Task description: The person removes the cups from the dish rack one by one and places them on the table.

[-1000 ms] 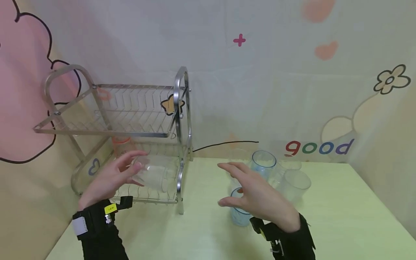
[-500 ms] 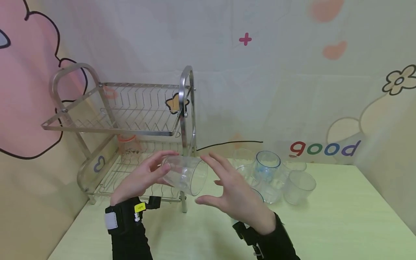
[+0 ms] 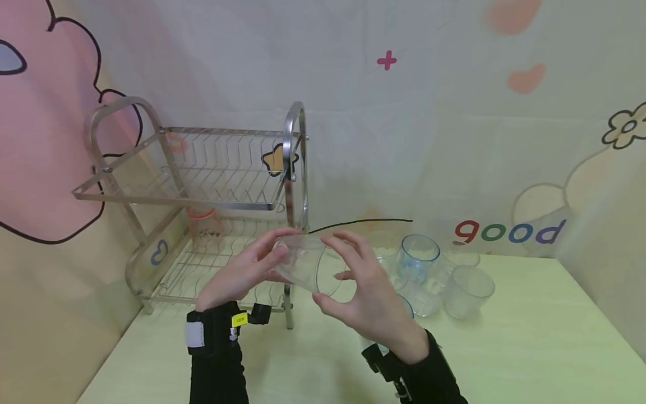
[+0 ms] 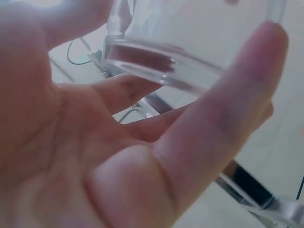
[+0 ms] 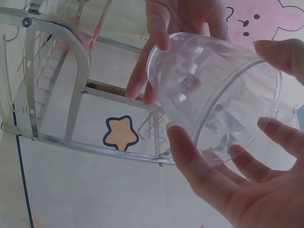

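Note:
Between my two hands a clear glass (image 3: 301,261) lies tilted on its side in the air, its mouth facing right. My left hand (image 3: 244,270) grips the base end, thumb on the near side; in the left wrist view its fingers wrap round the thick glass bottom (image 4: 137,59). At the mouth, my right hand (image 3: 372,292) pinches the rim between thumb and fingers. The right wrist view has the faceted wall of the glass (image 5: 190,80) up close, with right fingertips (image 5: 178,135) against the rim. Behind the hands stands the metal dish rack (image 3: 229,206).
An orange-rimmed glass (image 3: 204,231) sits on the rack's lower tier. To the right, several glasses stand grouped on the table (image 3: 545,331), among them a blue-rimmed glass (image 3: 420,255) and a frosted-looking glass (image 3: 468,292). Another blue-rimmed glass (image 3: 405,306) is mostly hidden behind my right hand.
My left hand has carried the clear glass rightward, away from the rack. My right hand has come left from near the grouped glasses and taken hold of the rim.

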`<move>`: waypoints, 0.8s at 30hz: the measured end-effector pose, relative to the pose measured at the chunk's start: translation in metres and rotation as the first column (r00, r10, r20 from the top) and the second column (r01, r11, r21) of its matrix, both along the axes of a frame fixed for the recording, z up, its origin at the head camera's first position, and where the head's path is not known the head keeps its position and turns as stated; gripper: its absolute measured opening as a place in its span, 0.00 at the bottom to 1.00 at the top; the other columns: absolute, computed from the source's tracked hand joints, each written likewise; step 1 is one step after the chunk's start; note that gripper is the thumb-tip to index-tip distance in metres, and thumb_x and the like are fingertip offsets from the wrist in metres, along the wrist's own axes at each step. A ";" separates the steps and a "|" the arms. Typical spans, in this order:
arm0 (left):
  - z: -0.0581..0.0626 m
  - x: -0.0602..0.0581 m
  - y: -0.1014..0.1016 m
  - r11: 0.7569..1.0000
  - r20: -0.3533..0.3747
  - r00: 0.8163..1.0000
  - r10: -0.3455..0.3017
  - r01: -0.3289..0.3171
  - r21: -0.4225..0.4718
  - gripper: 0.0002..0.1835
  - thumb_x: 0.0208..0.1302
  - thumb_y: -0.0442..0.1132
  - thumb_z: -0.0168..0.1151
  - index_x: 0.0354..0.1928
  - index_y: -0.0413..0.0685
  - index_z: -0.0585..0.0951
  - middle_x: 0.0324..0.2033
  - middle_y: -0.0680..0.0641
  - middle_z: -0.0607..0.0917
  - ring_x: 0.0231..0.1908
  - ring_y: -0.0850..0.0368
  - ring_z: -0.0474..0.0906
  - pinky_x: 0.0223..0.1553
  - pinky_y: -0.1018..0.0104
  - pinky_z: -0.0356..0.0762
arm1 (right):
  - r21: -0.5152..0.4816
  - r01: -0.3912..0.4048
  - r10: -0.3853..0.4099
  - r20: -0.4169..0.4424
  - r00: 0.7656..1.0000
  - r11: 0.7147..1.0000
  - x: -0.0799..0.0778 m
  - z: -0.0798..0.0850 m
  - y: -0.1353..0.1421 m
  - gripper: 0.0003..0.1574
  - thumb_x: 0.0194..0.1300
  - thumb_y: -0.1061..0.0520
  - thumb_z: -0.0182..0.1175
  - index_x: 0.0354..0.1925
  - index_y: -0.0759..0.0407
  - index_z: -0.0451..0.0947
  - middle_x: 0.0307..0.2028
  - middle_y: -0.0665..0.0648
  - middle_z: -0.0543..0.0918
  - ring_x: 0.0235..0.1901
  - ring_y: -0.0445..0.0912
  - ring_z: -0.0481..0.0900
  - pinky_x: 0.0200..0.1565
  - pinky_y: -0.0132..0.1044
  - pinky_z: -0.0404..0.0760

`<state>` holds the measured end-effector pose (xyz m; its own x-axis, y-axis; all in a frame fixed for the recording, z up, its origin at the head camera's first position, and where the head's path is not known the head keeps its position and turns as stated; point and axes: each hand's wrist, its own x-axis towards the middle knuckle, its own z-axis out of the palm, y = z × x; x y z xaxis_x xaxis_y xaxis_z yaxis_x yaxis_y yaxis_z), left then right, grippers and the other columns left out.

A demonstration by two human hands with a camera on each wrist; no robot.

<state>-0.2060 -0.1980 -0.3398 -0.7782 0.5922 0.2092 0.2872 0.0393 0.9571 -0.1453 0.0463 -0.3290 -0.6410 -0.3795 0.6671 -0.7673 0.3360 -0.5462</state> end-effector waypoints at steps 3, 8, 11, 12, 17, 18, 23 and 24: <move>-0.001 -0.003 0.005 1.000 0.010 1.000 -0.027 0.027 0.006 0.25 0.78 0.49 0.46 0.72 0.56 0.61 0.64 0.39 0.67 0.57 0.41 0.73 0.49 0.48 0.80 | 0.004 0.017 -0.017 -0.015 1.000 1.000 -0.002 0.000 0.004 0.49 0.47 0.64 0.75 0.66 0.57 0.68 0.63 0.57 0.64 0.60 0.48 0.67 0.40 0.39 0.84; 0.002 -0.004 0.007 0.999 0.003 1.000 -0.014 0.014 -0.039 0.25 0.77 0.50 0.46 0.72 0.56 0.61 0.66 0.41 0.65 0.56 0.41 0.75 0.49 0.49 0.80 | 0.007 0.020 -0.020 -0.028 0.999 1.000 -0.004 0.002 0.008 0.49 0.46 0.63 0.75 0.66 0.55 0.68 0.63 0.56 0.65 0.59 0.47 0.68 0.38 0.37 0.84; 0.006 -0.001 0.007 0.993 -0.027 0.999 0.036 -0.039 -0.114 0.25 0.77 0.53 0.45 0.72 0.63 0.62 0.68 0.46 0.64 0.57 0.44 0.74 0.50 0.51 0.79 | -0.001 0.019 -0.019 -0.040 0.999 1.000 -0.005 0.003 0.009 0.48 0.47 0.63 0.75 0.66 0.52 0.69 0.63 0.55 0.65 0.59 0.47 0.68 0.37 0.36 0.84; 0.007 0.000 0.007 0.989 -0.038 0.998 0.051 -0.055 -0.138 0.25 0.77 0.53 0.45 0.72 0.64 0.62 0.69 0.48 0.64 0.58 0.45 0.74 0.51 0.52 0.79 | -0.002 0.019 -0.019 -0.042 0.999 1.000 -0.004 0.003 0.009 0.48 0.47 0.63 0.75 0.66 0.52 0.69 0.63 0.54 0.65 0.59 0.46 0.68 0.37 0.36 0.84; 0.011 0.001 0.009 0.973 -0.097 0.992 0.084 -0.102 -0.206 0.25 0.76 0.55 0.46 0.72 0.67 0.62 0.69 0.52 0.65 0.61 0.49 0.71 0.53 0.49 0.76 | -0.012 0.028 -0.029 -0.044 0.999 1.000 -0.005 0.005 0.012 0.46 0.47 0.63 0.74 0.65 0.54 0.70 0.62 0.53 0.66 0.58 0.47 0.69 0.36 0.38 0.84; 0.011 0.001 0.008 0.968 -0.105 0.990 0.092 -0.114 -0.224 0.26 0.76 0.56 0.47 0.72 0.67 0.62 0.69 0.53 0.65 0.60 0.50 0.72 0.54 0.48 0.75 | -0.011 0.034 -0.034 -0.041 0.999 0.999 -0.005 0.005 0.013 0.46 0.47 0.63 0.74 0.65 0.54 0.70 0.61 0.53 0.66 0.57 0.47 0.69 0.36 0.38 0.84; 0.006 0.000 0.004 0.945 -0.095 0.987 0.131 -0.153 -0.290 0.30 0.74 0.57 0.50 0.73 0.63 0.60 0.68 0.51 0.68 0.58 0.50 0.76 0.59 0.45 0.71 | -0.014 0.060 -0.061 -0.018 0.998 0.998 -0.006 0.007 0.020 0.46 0.48 0.63 0.74 0.65 0.54 0.70 0.61 0.53 0.66 0.57 0.50 0.70 0.36 0.39 0.84; 0.005 -0.001 0.004 0.943 -0.090 0.987 0.133 -0.154 -0.296 0.30 0.74 0.56 0.51 0.74 0.61 0.60 0.67 0.51 0.69 0.59 0.50 0.75 0.59 0.45 0.70 | -0.016 0.068 -0.068 -0.011 0.998 0.998 -0.006 0.008 0.023 0.46 0.48 0.63 0.75 0.65 0.54 0.70 0.61 0.53 0.66 0.57 0.50 0.70 0.36 0.39 0.84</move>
<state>-0.2065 -0.1944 -0.3350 -0.8497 0.5187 0.0940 0.3212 0.3682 0.8725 -0.1514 0.0692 -0.3214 -0.6572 -0.3249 0.6801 -0.7493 0.3793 -0.5429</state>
